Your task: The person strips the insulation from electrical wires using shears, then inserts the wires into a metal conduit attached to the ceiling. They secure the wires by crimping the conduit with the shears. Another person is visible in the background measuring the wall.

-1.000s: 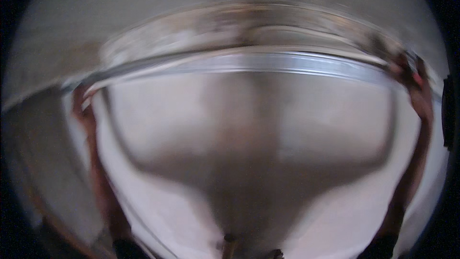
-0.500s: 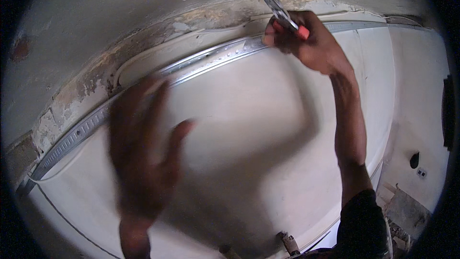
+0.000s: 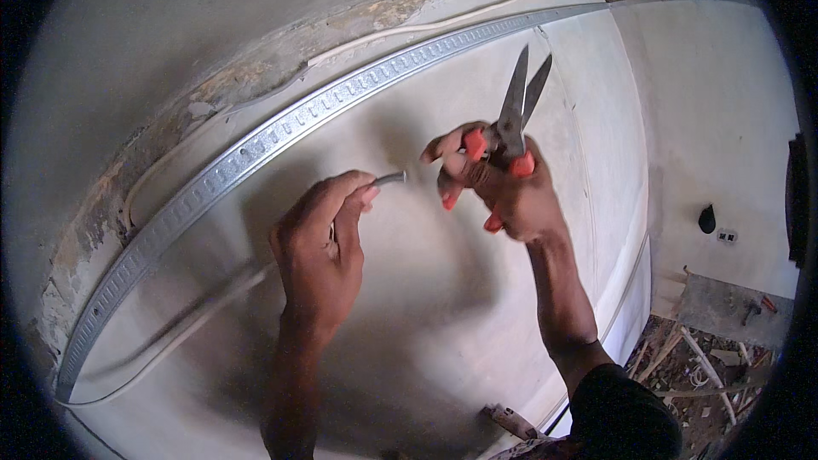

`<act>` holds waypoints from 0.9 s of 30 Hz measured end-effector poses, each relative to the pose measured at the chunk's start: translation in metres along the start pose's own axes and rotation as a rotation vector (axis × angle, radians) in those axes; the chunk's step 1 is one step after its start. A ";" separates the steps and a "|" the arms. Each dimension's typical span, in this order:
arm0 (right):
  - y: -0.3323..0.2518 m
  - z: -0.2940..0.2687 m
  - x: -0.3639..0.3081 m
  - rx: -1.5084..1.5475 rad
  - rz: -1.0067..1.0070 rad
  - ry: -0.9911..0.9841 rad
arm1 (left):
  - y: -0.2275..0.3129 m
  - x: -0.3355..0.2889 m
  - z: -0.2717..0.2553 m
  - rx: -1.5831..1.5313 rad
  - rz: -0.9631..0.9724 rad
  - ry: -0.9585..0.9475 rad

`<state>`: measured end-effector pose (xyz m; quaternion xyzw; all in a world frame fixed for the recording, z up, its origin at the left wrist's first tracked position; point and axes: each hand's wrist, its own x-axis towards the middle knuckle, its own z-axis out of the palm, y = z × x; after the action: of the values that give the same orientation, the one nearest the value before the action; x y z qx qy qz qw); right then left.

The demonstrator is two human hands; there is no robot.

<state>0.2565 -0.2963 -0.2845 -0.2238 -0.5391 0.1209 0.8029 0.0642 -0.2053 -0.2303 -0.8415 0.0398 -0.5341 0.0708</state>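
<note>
Far left, a pale cable (image 3: 183,334) is curving up from the corner toward the left hand (image 3: 319,260), running below the slotted metal strip (image 3: 281,128) that is spanning the wall top. The left hand is pinching a short dark cable end (image 3: 391,179) between thumb and fingertips, tip poking out free — probably the same cable, but the hand is hiding the link. Next, the right hand (image 3: 520,196) is gripping red-handled scissors (image 3: 513,106), fingers curling round the handles; blades are pointing up, partly parted, holding nothing. Progress: the strip is sitting along the wall, apparently placed; work on the cable end is looking unfinished — it is hanging in mid-air between the hands, and the blades aren't touching it. No containers are showing; far right, wood scraps and rubble (image 3: 700,375) are lying loose on the floor.
</note>
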 end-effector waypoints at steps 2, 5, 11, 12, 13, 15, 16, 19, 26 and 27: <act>0.008 0.010 -0.007 0.047 -0.044 -0.036 | 0.003 -0.006 0.002 -0.064 -0.118 -0.036; 0.021 0.025 -0.013 0.096 -0.012 -0.048 | 0.009 -0.015 0.002 -0.069 -0.226 -0.057; 0.036 0.032 -0.019 0.171 -0.013 -0.088 | 0.007 -0.030 -0.004 -0.135 -0.334 -0.125; 0.037 0.032 -0.019 0.179 -0.031 -0.106 | 0.007 -0.031 -0.004 -0.140 -0.346 -0.134; 0.038 0.032 -0.019 0.174 -0.028 -0.108 | 0.008 -0.032 -0.004 -0.151 -0.363 -0.145; 0.039 0.031 -0.020 0.154 -0.025 -0.113 | 0.010 -0.033 -0.004 -0.150 -0.386 -0.175; 0.040 0.031 -0.021 0.190 -0.044 -0.119 | 0.011 -0.033 -0.005 -0.138 -0.392 -0.193; 0.044 0.027 -0.022 0.209 -0.070 -0.135 | 0.014 -0.033 -0.006 -0.131 -0.417 -0.219; 0.050 0.028 -0.029 0.208 -0.047 -0.090 | 0.014 -0.035 -0.001 -0.109 -0.383 -0.189; 0.050 0.031 -0.031 0.210 -0.031 -0.064 | 0.014 -0.036 0.001 -0.127 -0.312 -0.146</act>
<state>0.2184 -0.2590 -0.3250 -0.1259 -0.5523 0.1714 0.8061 0.0497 -0.2141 -0.2646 -0.8768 -0.0628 -0.4724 -0.0636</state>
